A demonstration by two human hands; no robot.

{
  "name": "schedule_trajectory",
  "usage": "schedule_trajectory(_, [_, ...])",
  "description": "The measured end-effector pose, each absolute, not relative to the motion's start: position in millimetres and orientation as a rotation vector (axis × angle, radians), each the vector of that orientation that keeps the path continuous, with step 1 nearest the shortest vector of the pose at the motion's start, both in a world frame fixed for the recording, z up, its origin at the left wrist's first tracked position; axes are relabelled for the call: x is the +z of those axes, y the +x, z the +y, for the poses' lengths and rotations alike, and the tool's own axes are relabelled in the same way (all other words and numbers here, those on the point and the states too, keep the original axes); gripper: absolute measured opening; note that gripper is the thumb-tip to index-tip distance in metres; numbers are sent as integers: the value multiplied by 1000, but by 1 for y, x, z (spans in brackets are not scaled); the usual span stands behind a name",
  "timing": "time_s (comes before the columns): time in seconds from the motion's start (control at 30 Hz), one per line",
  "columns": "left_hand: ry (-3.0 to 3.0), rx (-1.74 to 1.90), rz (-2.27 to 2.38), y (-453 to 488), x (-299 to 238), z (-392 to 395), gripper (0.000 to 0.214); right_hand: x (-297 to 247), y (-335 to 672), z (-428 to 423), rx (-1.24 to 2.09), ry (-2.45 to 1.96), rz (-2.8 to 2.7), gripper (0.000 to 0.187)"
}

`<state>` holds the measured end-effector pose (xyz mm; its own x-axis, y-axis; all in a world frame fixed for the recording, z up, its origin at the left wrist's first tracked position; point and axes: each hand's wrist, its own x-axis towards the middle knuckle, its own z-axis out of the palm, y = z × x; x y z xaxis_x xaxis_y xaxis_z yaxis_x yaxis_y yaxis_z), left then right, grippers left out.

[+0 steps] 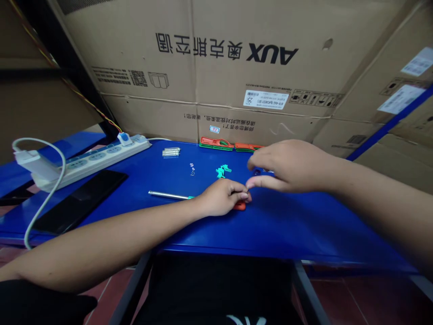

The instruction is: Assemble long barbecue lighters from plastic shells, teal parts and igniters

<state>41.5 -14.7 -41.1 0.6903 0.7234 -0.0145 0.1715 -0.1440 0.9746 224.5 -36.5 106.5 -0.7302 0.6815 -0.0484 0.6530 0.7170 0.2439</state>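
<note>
My left hand (221,197) rests on the blue table (291,225), fingers curled over a small red plastic part (240,206) that shows under them. My right hand (286,165) hovers just to its right, thumb and fingers pinched together at the left fingertips; what the pinch holds is too small to make out. A thin metal rod (165,195) lies on the table, reaching left from my left wrist. Small teal plastic pieces (222,170) sit just beyond my left hand.
Orange-and-green flat parts (216,143) lie by the cardboard boxes (237,67) at the back. A white power strip (91,159) and black phone (81,199) sit at the left. A clear small tube (171,152) and tiny metal bits (192,169) lie mid-table.
</note>
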Motion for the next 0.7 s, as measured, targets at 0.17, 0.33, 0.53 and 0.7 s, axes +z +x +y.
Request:
schedule_trajectory(0.17, [1621,563,733,42,-38,-16,18,109,230,-35,158,890,2850,30])
schedule_trajectory(0.33, [1693,514,779,42,-33,-17,20,100,218,-38,482,1105,2664,58])
schedule_trajectory(0.53, [1649,544,766,42,-33,-18,20,107,230,-33,144,865,2894,27])
schedule_trajectory(0.7, [1711,529,790,42,-34,-17,19,104,228,-34,72,857,2874,22])
